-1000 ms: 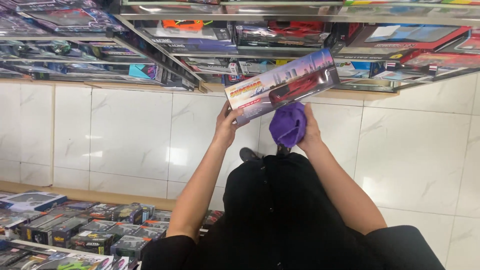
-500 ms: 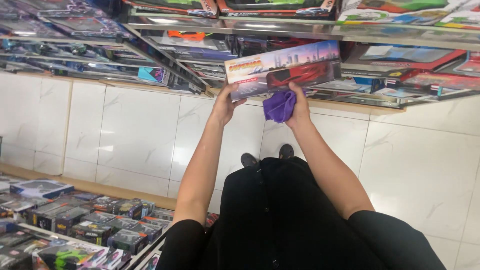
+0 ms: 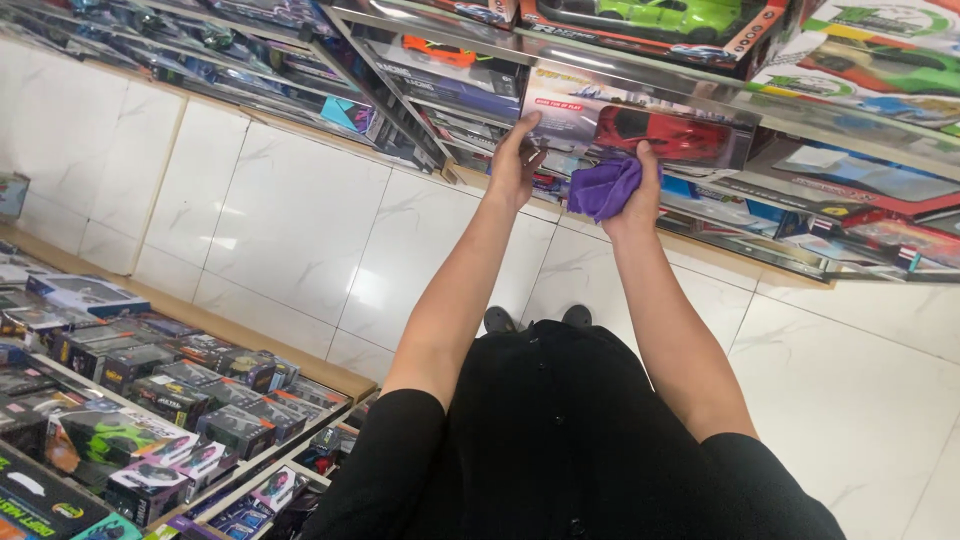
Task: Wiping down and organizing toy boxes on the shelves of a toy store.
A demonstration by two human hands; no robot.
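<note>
A long toy box with a red car (image 3: 640, 125) behind its window is held up against the glass shelves. My left hand (image 3: 516, 162) grips its left end. At the box's lower edge my right hand (image 3: 632, 190) is closed around a crumpled purple cloth (image 3: 600, 188), its thumb resting against the box front. Both arms stretch forward over my black clothing (image 3: 570, 440).
Glass shelves (image 3: 780, 115) hold several boxed toy cars, among them a green one (image 3: 650, 18) above and an orange one (image 3: 440, 50). A low display (image 3: 150, 390) at the left is packed with small toy boxes. The floor is white marble tile (image 3: 290, 230).
The box has gone from tilted in mid-air to level against the shelf. Both hands moved up and forward with it, and the view has shifted toward the shelves.
</note>
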